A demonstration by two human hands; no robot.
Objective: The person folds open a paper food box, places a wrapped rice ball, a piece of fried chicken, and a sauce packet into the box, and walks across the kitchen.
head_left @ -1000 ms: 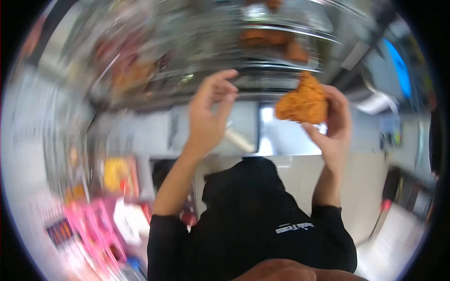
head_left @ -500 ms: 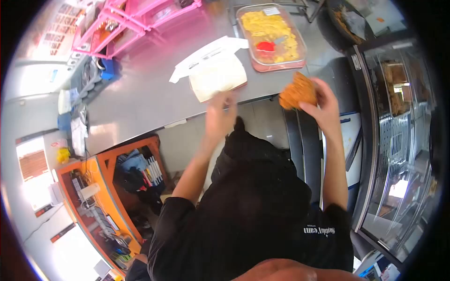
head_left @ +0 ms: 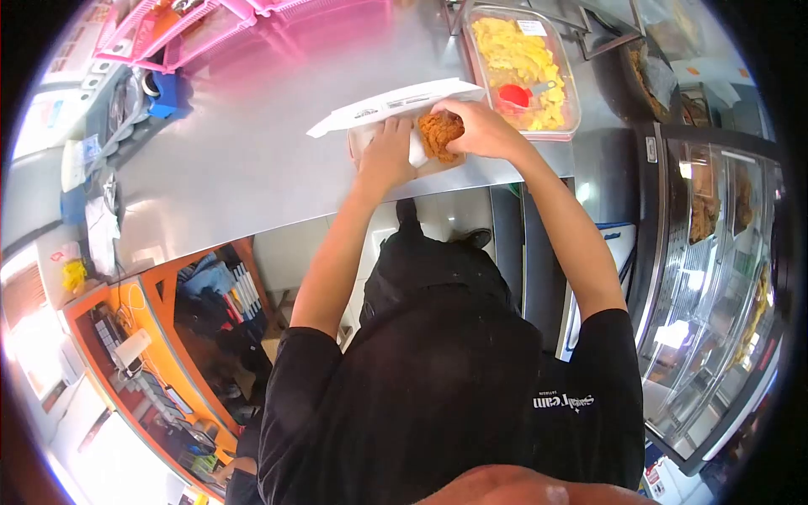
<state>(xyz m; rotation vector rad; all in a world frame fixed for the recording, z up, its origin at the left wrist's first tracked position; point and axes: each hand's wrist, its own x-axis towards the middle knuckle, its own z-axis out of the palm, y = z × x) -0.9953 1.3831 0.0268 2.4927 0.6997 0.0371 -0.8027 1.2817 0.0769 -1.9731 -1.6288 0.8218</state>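
Observation:
A piece of fried chicken (head_left: pixel 438 133) is gripped by my right hand (head_left: pixel 478 129), over the right side of an open takeaway box (head_left: pixel 441 168). The box stands near the counter's front edge, its white lid (head_left: pixel 396 105) raised at the back. My left hand (head_left: pixel 388 157) reaches into the left half of the box, fingers curled over a white packet (head_left: pixel 417 150) that looks like wrapped food. Most of that packet is hidden under the hand. Chicken and packet lie side by side.
Behind my right hand sits a clear tub (head_left: pixel 575 109) of yellow food with a red scoop (head_left: pixel 514 95). Pink racks (head_left: pixel 202 34) stand at the back left of the steel counter (head_left: pixel 252 151). To the right is a glass display cabinet (head_left: pixel 715 278).
My right hand has carried the fried chicken leftward from beside the tub to the box. My left hand has moved from the box's front edge into it. The view has shifted slightly.

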